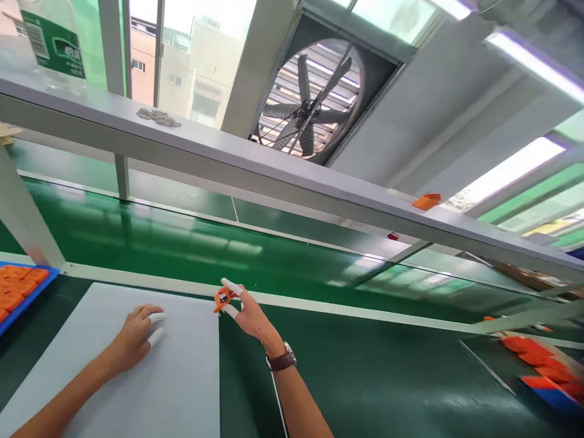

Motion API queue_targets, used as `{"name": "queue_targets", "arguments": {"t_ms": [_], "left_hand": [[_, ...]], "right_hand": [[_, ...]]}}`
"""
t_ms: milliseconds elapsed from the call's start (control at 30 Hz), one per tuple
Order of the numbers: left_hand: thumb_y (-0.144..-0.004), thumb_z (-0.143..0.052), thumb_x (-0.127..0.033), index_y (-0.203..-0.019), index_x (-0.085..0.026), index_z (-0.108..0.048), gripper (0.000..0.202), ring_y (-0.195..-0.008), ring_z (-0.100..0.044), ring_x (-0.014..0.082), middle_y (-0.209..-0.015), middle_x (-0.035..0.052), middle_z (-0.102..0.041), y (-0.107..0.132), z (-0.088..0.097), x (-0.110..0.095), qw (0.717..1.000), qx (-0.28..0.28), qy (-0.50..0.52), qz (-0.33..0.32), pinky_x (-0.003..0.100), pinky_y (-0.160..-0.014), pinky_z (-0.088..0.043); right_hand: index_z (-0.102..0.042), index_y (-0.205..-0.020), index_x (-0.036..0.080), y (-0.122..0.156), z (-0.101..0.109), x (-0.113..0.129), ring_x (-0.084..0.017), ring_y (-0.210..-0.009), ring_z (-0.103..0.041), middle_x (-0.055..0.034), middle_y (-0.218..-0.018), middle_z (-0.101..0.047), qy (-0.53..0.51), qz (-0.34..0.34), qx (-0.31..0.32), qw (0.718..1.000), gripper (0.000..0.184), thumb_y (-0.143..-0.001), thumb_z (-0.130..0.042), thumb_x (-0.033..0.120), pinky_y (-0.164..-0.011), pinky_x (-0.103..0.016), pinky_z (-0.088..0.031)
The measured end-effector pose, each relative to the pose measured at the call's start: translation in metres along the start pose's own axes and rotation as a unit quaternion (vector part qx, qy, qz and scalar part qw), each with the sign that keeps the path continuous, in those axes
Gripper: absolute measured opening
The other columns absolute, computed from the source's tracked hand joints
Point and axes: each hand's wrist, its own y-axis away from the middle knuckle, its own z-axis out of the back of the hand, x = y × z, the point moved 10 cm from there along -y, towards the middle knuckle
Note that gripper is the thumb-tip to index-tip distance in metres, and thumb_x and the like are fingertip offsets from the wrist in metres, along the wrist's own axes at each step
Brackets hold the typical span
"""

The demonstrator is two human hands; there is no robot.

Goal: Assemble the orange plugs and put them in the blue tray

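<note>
One small orange part [218, 303] is pinched between the white-covered thumb and finger of the right hand [252, 317], and is seen at the far right corner of the white sheet [182, 377] on the worktop [387, 377]. The left hand [135, 336] is held half-curled over the sheet; nothing is seen between its fingertips, and whether the sheet is touched cannot be told. By the look of things, one part is being dealt with in a larger batch; no part is seen laid down on the sheet, and which pieces are done and which are left cannot be told. One blue tray [52, 272] is filled with many orange pieces [18, 283] at the left, overlapped and cut off by the frame. More orange items [531, 354] are heaped at the right, too blurred to be counted. At least two white finger covers [156, 336] are worn on each hand.
</note>
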Motion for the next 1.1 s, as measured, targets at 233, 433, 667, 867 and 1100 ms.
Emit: {"name": "queue_targets", "arguments": {"t_ms": [233, 433, 667, 867, 1100], "left_hand": [[-0.089, -0.06, -0.033, -0.11, -0.019, -0.068, 0.026, -0.081, -0.065, 0.0188, -0.096, 0.0056, -0.071, 0.012, -0.004, -0.043, 0.873, 0.236, 0.41, 0.12, 0.031, -0.071, -0.053], [-0.086, -0.062, -0.02, -0.132, -0.022, -0.059, 0.046, -0.096, -0.067, 0.0232, -0.103, 0.0068, -0.07, 0.018, 0.014, -0.022, 0.865, 0.112, 0.472, 0.13, 0.042, -0.088, -0.052], [-0.091, -0.059, -0.023, -0.136, -0.027, -0.057, 0.045, -0.107, -0.061, 0.0206, -0.113, 0.006, -0.061, 0.018, 0.014, -0.009, 0.895, 0.0, 0.437, 0.091, 0.041, -0.098, -0.051], [-0.09, -0.059, -0.025, -0.128, -0.027, -0.062, 0.039, -0.089, -0.06, 0.0179, -0.105, 0.006, -0.058, 0.018, 0.011, -0.018, 0.968, -0.006, 0.247, 0.044, 0.032, -0.075, -0.056], [-0.086, -0.064, -0.027, -0.105, -0.02, -0.064, 0.02, -0.092, -0.065, 0.02, -0.102, 0.0067, -0.067, 0.023, -0.003, 0.004, 0.927, -0.029, 0.331, 0.172, 0.032, -0.078, -0.057]], "right_hand": [[-0.047, -0.145, 0.034, 0.036, -0.113, 0.155, -0.022, -0.109, -0.061, -0.0032, -0.116, -0.069, 0.032, 0.234, 0.249, 0.939, 0.074, -0.08, -0.051, -0.002, -0.092, -0.039, -0.058], [-0.057, -0.135, 0.028, 0.018, -0.111, 0.109, -0.019, -0.098, -0.069, -0.0065, -0.122, -0.069, -0.064, 0.065, 0.116, 0.989, 0.04, -0.096, -0.051, 0.02, -0.087, -0.041, -0.061], [-0.065, -0.125, 0.026, 0.032, -0.141, 0.07, -0.022, -0.091, -0.072, -0.0057, -0.106, -0.075, -0.175, -0.003, 0.092, 0.98, 0.037, -0.088, -0.066, 0.026, -0.084, -0.042, -0.062], [-0.061, -0.126, 0.027, 0.035, -0.128, 0.074, -0.02, -0.094, -0.068, -0.0056, -0.106, -0.07, -0.13, 0.072, -0.038, 0.988, 0.037, -0.09, -0.059, 0.019, -0.088, -0.04, -0.059], [-0.063, -0.121, 0.031, 0.04, -0.126, 0.091, -0.021, -0.096, -0.066, -0.0042, -0.106, -0.071, -0.15, 0.141, -0.041, 0.978, 0.037, -0.089, -0.062, 0.013, -0.084, -0.042, -0.058]]}}
